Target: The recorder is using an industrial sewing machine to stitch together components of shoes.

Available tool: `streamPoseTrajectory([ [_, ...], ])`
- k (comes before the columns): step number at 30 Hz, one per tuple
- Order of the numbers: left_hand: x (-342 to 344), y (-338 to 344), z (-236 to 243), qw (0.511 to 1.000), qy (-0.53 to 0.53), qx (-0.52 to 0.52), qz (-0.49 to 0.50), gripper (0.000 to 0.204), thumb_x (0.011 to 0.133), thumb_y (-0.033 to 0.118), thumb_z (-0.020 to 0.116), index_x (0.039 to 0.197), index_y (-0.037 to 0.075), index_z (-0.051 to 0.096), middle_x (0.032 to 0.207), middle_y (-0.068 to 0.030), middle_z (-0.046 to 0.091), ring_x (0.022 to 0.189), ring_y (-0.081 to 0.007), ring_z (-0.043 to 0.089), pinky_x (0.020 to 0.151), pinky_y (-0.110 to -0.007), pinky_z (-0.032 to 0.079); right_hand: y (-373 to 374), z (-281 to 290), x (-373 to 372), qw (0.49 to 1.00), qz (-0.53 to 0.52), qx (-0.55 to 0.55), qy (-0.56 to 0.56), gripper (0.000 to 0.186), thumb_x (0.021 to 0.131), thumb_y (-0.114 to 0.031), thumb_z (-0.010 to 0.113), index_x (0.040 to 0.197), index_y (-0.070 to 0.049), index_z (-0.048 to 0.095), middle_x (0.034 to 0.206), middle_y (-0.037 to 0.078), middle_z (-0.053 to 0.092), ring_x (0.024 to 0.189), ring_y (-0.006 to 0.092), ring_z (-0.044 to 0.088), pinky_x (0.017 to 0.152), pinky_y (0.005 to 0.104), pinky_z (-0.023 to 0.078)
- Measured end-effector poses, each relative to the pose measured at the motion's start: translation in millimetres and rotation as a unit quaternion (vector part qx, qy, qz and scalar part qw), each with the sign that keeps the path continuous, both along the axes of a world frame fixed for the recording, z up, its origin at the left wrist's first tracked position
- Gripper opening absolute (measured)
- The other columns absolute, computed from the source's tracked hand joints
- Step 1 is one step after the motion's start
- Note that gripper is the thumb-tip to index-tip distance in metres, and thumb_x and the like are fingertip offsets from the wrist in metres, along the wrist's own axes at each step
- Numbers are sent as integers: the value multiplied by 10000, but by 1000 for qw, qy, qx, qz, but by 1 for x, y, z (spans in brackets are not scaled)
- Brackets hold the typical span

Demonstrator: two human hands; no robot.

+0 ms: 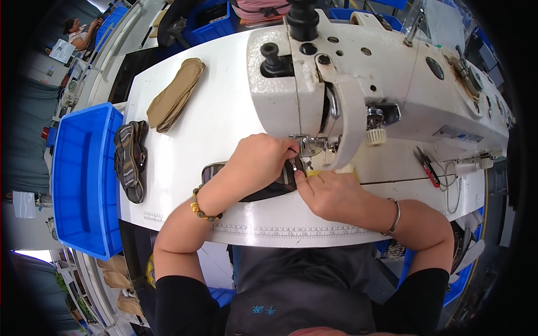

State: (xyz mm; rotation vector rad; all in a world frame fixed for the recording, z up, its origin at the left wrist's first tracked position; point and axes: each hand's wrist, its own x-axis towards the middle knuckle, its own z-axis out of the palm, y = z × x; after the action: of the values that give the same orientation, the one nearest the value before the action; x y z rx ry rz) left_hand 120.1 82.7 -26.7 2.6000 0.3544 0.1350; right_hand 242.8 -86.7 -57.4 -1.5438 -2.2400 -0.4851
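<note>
A dark striped fabric piece (273, 192) lies on the white table under my forearm and hands, just in front of the sewing machine's needle area. My left hand (259, 161) is closed, its thumb and forefinger pinched at the piece's far right end by the presser foot (310, 147). A small metal zipper pull (293, 164) shows between my two hands. My right hand (334, 194) is closed too, with thumb and forefinger on the edge of the fabric right beside the pull. My fingers partly hide that end.
The white sewing machine (274, 95) fills the upper right. Red-handled thread snips (431, 172) lie on the right. Leftward are a stack of brown fabric pieces (175, 96), more striped pieces (130, 162) and a blue bin (84, 185). A ruler strip (291, 231) follows the front edge.
</note>
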Motion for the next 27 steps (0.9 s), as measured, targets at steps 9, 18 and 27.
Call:
streamPoseTrajectory([
  [9,5,-6,-4,995,29,100,-3,155,901,225,644,903,99,734,727,-112,694,676,-301,684,606,-393,537,-3,2,0,1000,-21,11,-21,204,763,-67,669,935,40,696,573,-1,549,487,99,567,379,270,408],
  [18,0,-5,16,997,10,-74,-11,139,822,150,711,899,35,720,748,-165,690,704,-356,667,653,-406,529,-5,8,1,999,-21,-37,-12,224,769,-55,677,956,68,696,549,-3,548,458,100,551,374,269,389],
  [27,6,-5,38,990,87,-97,58,142,823,114,706,934,35,745,749,-177,676,675,-355,650,636,-394,521,-5,5,1,1000,-9,-21,-3,172,757,-26,685,903,63,691,536,-8,530,439,99,536,359,263,377],
])
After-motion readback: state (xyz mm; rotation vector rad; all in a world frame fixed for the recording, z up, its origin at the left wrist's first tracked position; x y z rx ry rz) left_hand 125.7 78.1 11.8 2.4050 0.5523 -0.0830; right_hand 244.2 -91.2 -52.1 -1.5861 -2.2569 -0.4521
